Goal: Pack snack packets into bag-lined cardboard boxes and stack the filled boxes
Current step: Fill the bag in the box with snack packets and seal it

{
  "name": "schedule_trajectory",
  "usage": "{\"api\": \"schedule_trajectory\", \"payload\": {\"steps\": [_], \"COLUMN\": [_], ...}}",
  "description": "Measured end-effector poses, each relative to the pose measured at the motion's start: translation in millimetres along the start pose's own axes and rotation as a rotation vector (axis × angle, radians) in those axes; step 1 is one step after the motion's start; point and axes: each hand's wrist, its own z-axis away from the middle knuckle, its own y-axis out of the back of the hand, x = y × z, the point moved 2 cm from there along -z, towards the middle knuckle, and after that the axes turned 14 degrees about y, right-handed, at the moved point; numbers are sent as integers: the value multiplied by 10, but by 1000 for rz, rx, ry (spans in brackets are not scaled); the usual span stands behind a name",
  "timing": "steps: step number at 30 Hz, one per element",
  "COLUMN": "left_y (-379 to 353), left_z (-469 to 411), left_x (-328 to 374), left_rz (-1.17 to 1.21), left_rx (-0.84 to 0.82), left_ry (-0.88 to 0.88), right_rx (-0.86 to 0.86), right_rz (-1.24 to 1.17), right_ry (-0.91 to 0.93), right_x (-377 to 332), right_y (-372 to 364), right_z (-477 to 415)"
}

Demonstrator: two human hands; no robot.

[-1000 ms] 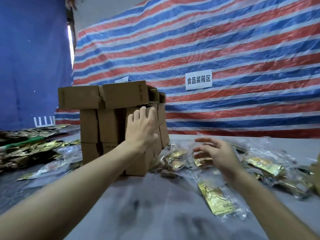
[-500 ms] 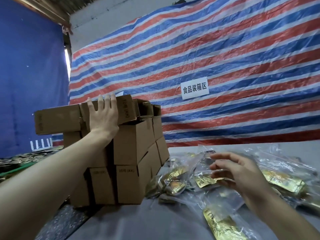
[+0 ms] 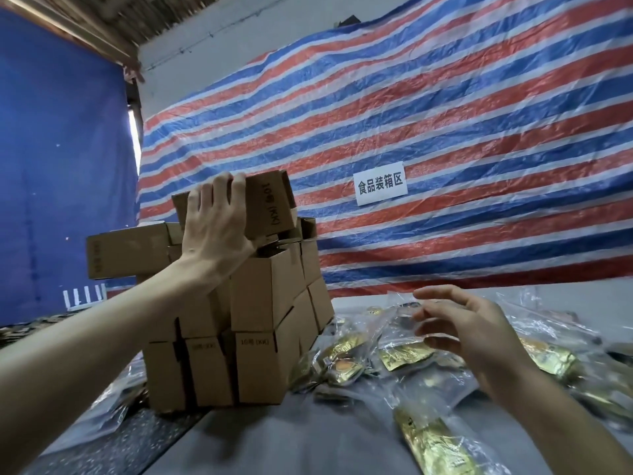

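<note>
A stack of brown cardboard boxes (image 3: 255, 330) stands on the grey table at centre left. My left hand (image 3: 214, 222) grips the top box (image 3: 270, 204), fingers curled over its upper edge; that box is tilted and raised above the stack. Another box (image 3: 126, 253) lies on top at the left. Gold snack packets (image 3: 404, 354) in clear plastic bags lie scattered to the right of the stack. My right hand (image 3: 469, 329) hovers over them with fingers spread and loosely bent, holding nothing.
A red, white and blue striped tarp (image 3: 445, 132) with a white sign (image 3: 381, 183) hangs behind the table. A blue sheet (image 3: 61, 166) covers the left wall. More packets (image 3: 435, 447) lie near the front right; dark packets (image 3: 20, 329) pile at far left.
My left hand moved from the stack's front face up to the top box and has lifted and tilted it. The view has risen. My right hand stays over the packets.
</note>
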Motion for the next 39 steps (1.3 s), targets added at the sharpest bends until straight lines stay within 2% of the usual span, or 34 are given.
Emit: {"api": "schedule_trajectory", "payload": {"steps": [3,10,15,19,22,24,28,31,33,35,37,39], "left_y": [240,538,426,197,51,-61,-370,-500,-498,-504,-477,-420], "left_z": [178,842,1327,1826,2202,2432,2893,3151,3194,3227,3211,3187], "left_x": [98,377,683,860,925,935,989,1021,1001,983,996,998], "left_rz": [157,536,852,1088,1249,1436,1608,1666,1683,1684,1687,1682], "left_rx": [13,-151,-371,-684,-866,-964,-1082,-1209,-1249,-1238,-1226,-1250], "left_ry": [-6,83,330,526,721,880,1091,1044,950,926,890,832], "right_rx": [-2,-8,152,291,276,229,158,96,79,76,55,-49], "right_rz": [7,77,205,284,306,269,188,-5,41,201,478,706], "right_ry": [28,118,58,-38,-195,-296,-331,-298,-283,-257,-229,-269], "right_x": [-173,-402,-72,328,587,724,927,935,918,944,994,1031], "right_y": [49,246,596,878,957,957,913,785,795,872,984,1034], "right_z": [17,358,761,1016,1075,1102,1144,1186,1197,1195,1194,1163]}}
